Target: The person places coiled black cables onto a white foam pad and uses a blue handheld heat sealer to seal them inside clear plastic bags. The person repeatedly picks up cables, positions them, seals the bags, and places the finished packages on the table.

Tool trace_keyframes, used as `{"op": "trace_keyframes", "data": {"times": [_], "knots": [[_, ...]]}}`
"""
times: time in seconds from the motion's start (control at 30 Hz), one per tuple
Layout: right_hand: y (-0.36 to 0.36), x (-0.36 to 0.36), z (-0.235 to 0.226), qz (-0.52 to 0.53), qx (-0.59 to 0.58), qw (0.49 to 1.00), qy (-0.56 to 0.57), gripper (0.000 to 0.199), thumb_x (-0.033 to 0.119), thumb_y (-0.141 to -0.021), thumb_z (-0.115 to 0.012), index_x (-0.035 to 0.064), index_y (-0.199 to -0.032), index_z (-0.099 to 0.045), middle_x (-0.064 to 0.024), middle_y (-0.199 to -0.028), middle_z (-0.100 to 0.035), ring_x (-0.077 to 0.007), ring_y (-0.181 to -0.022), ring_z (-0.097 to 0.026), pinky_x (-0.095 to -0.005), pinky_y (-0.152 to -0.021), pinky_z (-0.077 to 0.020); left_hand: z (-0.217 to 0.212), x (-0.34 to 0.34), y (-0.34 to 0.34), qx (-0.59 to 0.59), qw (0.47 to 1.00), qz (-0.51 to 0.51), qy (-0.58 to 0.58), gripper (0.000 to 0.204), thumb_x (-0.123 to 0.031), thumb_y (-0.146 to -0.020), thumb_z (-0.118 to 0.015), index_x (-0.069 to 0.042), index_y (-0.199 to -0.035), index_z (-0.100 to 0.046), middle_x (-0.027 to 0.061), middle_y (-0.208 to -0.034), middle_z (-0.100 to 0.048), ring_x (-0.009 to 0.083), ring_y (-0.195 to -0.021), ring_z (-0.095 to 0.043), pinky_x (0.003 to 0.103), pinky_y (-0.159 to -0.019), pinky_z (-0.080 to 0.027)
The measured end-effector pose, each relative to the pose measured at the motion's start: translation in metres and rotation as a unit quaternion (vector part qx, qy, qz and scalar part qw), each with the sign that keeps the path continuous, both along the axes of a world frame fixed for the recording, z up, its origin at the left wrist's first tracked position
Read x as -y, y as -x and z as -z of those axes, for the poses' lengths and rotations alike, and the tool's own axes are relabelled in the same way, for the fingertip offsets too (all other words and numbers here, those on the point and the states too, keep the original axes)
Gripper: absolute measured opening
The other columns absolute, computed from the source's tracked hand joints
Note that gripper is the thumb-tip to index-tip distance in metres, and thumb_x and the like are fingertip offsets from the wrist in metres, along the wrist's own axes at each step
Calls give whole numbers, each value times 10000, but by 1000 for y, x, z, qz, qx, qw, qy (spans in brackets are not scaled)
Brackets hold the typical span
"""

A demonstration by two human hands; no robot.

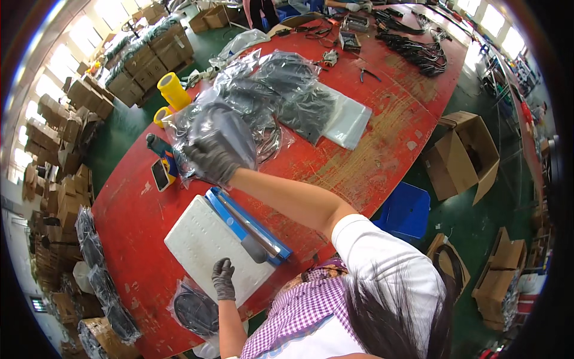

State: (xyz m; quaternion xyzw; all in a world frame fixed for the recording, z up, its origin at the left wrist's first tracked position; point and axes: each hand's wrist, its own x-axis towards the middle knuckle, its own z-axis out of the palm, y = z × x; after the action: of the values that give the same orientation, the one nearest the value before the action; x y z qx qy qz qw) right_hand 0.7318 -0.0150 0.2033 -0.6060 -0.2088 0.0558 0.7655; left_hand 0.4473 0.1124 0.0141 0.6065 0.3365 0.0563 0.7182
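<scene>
You have two gloved hands and two yellow tape rolls (173,90) on the red table (382,137). Your right hand (212,160) grips one clear, crinkly plastic bag (206,128) with black coiled cable inside, held up over the table's left side. More shiny bags like it lie in a pile (287,90) behind. Your left hand (223,279) is curled and rests on the white bumpy sealer machine (203,245), which has a blue bar (239,221).

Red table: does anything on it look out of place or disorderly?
Mostly no. The bagged black cables lie in a loose, overlapping heap on the red table, not stacked. The right hand reaches into it; the left hand rests on the white foam board. Nothing looks spilled or broken.
</scene>
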Motion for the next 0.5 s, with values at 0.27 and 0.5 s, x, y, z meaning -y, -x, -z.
{"op": "trace_keyframes", "data": {"times": [0.27,0.5], "knots": [[143,6,-125,-350,-110,924,-112,321,313,-804,-554,0,-873,-529,3,-570,-467,-72,-512,-481,-242,-407,-381,-102,28,27,143,808,58,568,677,-539,-774,-433,-45,-1227,-336,178,-1210,-410,342,-1079,-417,486,-928,-304],[195,72,13,-316,147,912,217,339,137,-744,-566,70,-1071,-506,-142,-860,-537,-252,-673,-549,-315,-545,-457,-23,-96,147,113,985,130,-30,446,-208,-792,-538,-28,-1173,-391,132,-1108,-485,226,-972,-488,331,-862,-382]]}}
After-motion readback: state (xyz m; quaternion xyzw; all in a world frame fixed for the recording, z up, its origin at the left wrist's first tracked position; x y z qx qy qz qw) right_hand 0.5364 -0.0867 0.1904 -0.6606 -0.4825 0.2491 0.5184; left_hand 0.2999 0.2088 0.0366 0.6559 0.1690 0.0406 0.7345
